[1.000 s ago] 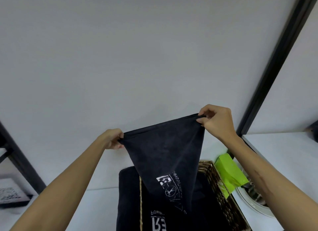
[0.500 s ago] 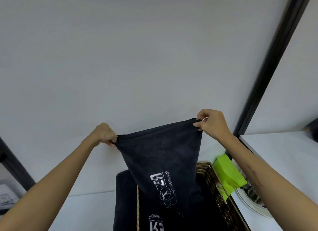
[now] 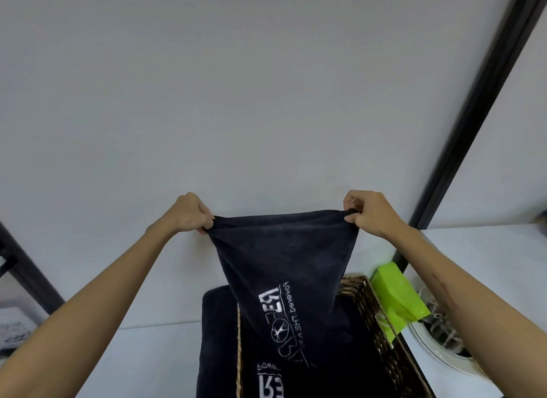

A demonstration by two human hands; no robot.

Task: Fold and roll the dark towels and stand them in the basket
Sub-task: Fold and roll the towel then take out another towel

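**Dark towel held up by its 2 top corners above the wicker basket**

The left hand (image 3: 189,214) has its fingers curled tight round 1 top corner of the dark navy terry towel with white printed lettering (image 3: 284,267); the right hand (image 3: 370,212) pinches the other top corner between thumb and bent fingers, a small nub of cloth showing beside the thumb; the top hem runs taut and nearly level from one set of fingers to the other. Below the fingers the soft, matte, finely napped cloth narrows into a tapering wedge, its white print running sideways down the lower part; its bottom end hangs over the rectangular brown woven wicker basket (image 3: 381,332), which lies below and between the 2 hands; whether the cloth touches the basket cannot be told.

More dark towelling (image 3: 219,338) with the same white lettering lies under the hanging piece, in the basket and over its left rim. Under the right wrist sits a bright green, smooth, boxy packet (image 3: 396,303), just beside the basket's right wall; beyond it a round white rimmed dish (image 3: 429,350) rests on the white tabletop (image 3: 485,249). A plain pale wall (image 3: 236,101) fills the space above the fingers; a black straight bar (image 3: 479,107) slants up to the right of the right hand.
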